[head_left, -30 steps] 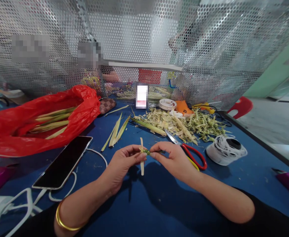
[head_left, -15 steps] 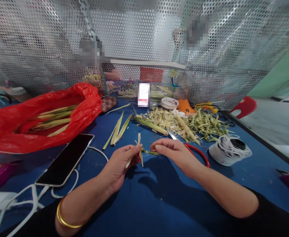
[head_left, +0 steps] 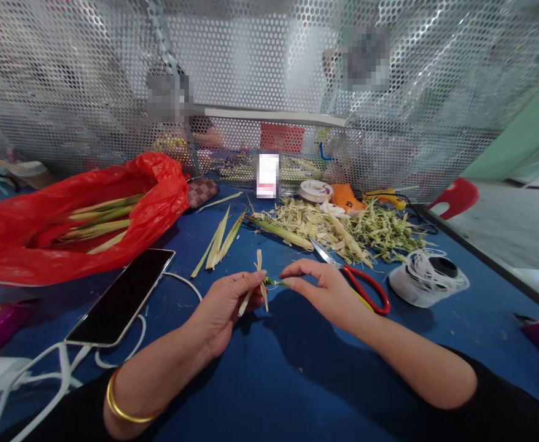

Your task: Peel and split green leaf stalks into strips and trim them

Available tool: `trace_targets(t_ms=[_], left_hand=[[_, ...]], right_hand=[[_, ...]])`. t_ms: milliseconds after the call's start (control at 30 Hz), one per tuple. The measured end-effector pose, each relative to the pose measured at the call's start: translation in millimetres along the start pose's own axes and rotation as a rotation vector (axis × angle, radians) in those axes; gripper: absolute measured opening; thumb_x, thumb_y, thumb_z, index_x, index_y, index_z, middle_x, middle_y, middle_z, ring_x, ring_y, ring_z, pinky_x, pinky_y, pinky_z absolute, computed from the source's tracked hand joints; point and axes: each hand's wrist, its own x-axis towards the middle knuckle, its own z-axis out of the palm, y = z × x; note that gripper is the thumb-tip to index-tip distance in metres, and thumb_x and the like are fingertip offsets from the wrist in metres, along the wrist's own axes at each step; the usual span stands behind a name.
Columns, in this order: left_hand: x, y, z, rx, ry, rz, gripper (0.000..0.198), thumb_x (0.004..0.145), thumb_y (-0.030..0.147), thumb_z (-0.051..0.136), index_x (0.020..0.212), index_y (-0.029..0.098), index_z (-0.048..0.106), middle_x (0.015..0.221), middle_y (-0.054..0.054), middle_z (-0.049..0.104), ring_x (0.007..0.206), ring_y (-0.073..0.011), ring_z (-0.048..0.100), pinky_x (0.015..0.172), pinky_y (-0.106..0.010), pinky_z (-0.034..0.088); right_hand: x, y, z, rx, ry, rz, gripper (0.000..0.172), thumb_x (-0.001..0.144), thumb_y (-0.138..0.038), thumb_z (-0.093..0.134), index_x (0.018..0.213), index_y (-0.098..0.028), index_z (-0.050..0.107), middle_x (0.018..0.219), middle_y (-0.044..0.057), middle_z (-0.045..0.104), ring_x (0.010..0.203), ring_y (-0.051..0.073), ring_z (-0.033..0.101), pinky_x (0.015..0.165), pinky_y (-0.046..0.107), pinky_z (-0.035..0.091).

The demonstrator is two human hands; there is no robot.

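Note:
My left hand [head_left: 226, 307] pinches a small bundle of pale leaf strips [head_left: 258, 286] just above the blue table [head_left: 279, 380]. My right hand [head_left: 322, 292] pinches the thin green end that sticks out of the same bundle to the right. Both hands are closed on it, a few centimetres apart. A gold bangle [head_left: 122, 408] sits on my left wrist. Red-handled scissors [head_left: 359, 282] lie just behind my right hand.
A red plastic bag [head_left: 67, 215] with long leaves lies at the left. A phone [head_left: 122, 298] on a white cable rests near my left arm. A heap of leaf scraps [head_left: 343, 230], a white thread spool [head_left: 428, 276] and loose strips [head_left: 218, 242] lie behind. A perforated metal screen [head_left: 269, 80] stands beyond.
The pale strips have tilted and splayed in my left hand. My right hand has shifted slightly along the green end; both hands stay close together.

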Motion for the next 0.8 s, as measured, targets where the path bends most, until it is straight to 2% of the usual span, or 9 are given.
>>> trace_targets(t_ms=[67,133,233,333,467,633,800], left_hand=[[0,0,1.0,0.030,0.000,0.007,0.028,0.065,0.037,0.076,0.059,0.015,0.060,0.056,0.002,0.058,0.055,-0.0086,0.050,0.060,-0.021,0.042],[-1,-1,2.2,0.073,-0.018,0.020,0.027,0.064,0.036,0.078,0.061,0.014,0.061,0.055,0.002,0.058,0.053,-0.0077,0.050,0.057,-0.019,0.041],[-4,1,3.3,0.089,-0.075,0.046,0.026,0.069,0.037,0.075,0.067,0.014,0.064,0.059,0.001,0.061,0.054,-0.0075,0.053,0.057,-0.019,0.043],[-5,3,3.2,0.035,-0.121,0.042,0.022,0.076,0.036,0.068,0.082,0.015,0.068,0.068,0.000,0.065,0.058,-0.0085,0.057,0.062,-0.020,0.048],[-5,5,2.6,0.059,-0.154,0.027,0.023,0.075,0.026,0.069,0.095,0.015,0.070,0.071,-0.002,0.069,0.055,-0.0072,0.059,0.057,-0.016,0.046],[-7,6,4.2,0.162,-0.076,0.069,0.023,0.072,0.023,0.071,0.093,0.013,0.069,0.068,-0.003,0.070,0.047,-0.0068,0.058,0.052,-0.017,0.043],[-10,4,5.6,0.201,-0.134,0.022,0.028,0.078,0.041,0.063,0.083,0.013,0.067,0.066,-0.005,0.070,0.048,-0.0090,0.059,0.053,-0.019,0.044]], right_hand=[[-2,-4,2,-0.057,0.029,-0.074,0.006,0.079,-0.023,0.065,0.083,-0.020,0.067,0.084,0.002,0.068,0.082,0.017,0.061,0.078,0.031,0.045],[-4,-4,6,-0.121,0.046,-0.157,0.002,0.077,-0.021,0.068,0.079,-0.021,0.066,0.079,0.001,0.068,0.080,0.017,0.061,0.080,0.032,0.043],[-4,1,9,-0.148,0.054,-0.213,0.009,0.080,-0.015,0.064,0.073,-0.021,0.064,0.072,-0.001,0.066,0.074,0.015,0.060,0.079,0.031,0.043],[-1,6,10,-0.084,0.061,-0.184,0.010,0.080,-0.014,0.061,0.074,-0.021,0.065,0.074,0.000,0.067,0.073,0.015,0.060,0.074,0.030,0.045],[1,5,6,-0.043,0.051,-0.184,0.010,0.080,-0.016,0.059,0.076,-0.022,0.067,0.076,0.001,0.067,0.076,0.016,0.061,0.077,0.032,0.045],[-2,-5,2,0.130,0.002,-0.067,0.012,0.080,-0.021,0.059,0.088,-0.020,0.068,0.090,0.003,0.068,0.088,0.018,0.061,0.084,0.034,0.045],[-3,-4,7,0.242,0.076,0.060,0.007,0.077,-0.023,0.062,0.073,-0.019,0.065,0.073,0.001,0.065,0.073,0.015,0.058,0.073,0.030,0.046]])
